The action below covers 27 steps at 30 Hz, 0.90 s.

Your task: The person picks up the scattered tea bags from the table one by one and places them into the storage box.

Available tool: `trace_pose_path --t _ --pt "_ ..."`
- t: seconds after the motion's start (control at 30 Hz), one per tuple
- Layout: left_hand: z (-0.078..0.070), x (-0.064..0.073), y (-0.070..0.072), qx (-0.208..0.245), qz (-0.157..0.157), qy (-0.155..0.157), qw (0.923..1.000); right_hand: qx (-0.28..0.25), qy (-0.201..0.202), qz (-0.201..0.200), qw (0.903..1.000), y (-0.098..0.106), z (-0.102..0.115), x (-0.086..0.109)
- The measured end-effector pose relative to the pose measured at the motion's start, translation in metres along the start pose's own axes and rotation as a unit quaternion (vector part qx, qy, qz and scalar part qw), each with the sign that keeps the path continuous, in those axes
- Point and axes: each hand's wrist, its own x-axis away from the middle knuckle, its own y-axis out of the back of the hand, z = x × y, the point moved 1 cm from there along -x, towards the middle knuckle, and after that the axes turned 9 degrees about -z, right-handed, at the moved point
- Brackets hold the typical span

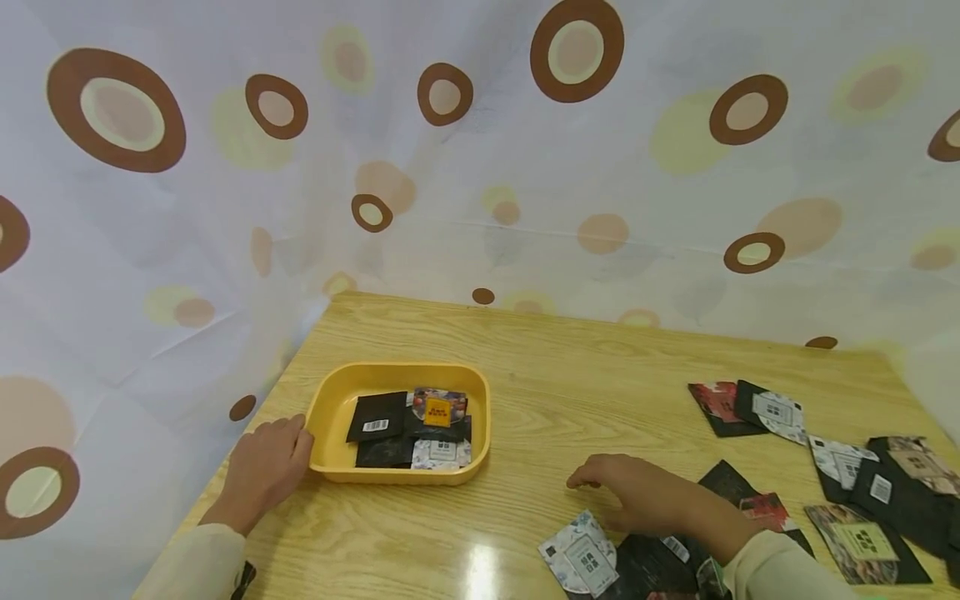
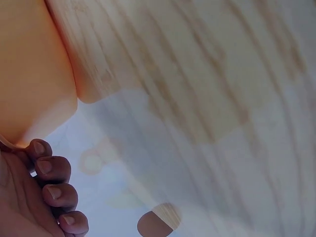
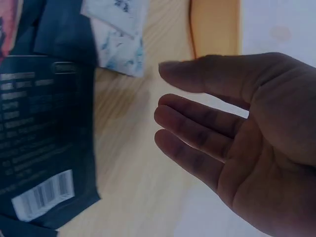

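My left hand [image 1: 272, 462] gripped the left rim of the yellow tray [image 1: 401, 477], where only a few packets [image 1: 378, 412] lay. Further right, my right hand [image 1: 641, 493], its fingers apart and holding nothing, hovered over the bench [image 1: 570, 375] by a near pile [image 1: 648, 567]; with the rightmost packets [image 1: 862, 542], most looked left outside.

Head view: high, facing forward-down over table [image 1: 570, 375]. 2 wrist views: close at left hand [image 2: 29, 197], right hand [image 3: 254, 140]; tray [image 1: 401, 477] in all 3.
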Motion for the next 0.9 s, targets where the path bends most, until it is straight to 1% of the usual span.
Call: trace_pose_path --t 0.17,0.37,0.43,0.6,0.77,0.9 --pt "0.0 0.0 -0.002 0.019 -0.005 0.008 0.9998 -0.003 -0.002 0.014 0.9999 -0.006 -0.008 0.002" --pt "0.0 0.001 -0.004 0.021 -0.015 0.006 0.9997 0.0 0.015 0.004 0.9999 -0.011 -0.011 0.0" --pt "0.0 0.002 -0.004 0.016 -0.018 0.005 0.9997 -0.004 0.012 0.0 0.9999 -0.014 -0.011 0.0" --pt "0.0 0.001 -0.005 0.013 -0.021 0.002 0.9997 0.015 0.006 -0.009 0.9998 -0.02 -0.011 0.0" --pt "0.0 0.001 -0.005 0.012 -0.021 0.003 0.9997 0.037 0.027 -0.023 0.9987 -0.023 -0.013 0.0" --pt "0.0 0.003 -0.004 0.014 -0.024 0.004 0.9996 0.033 0.041 -0.021 0.9984 -0.025 -0.013 -0.002"
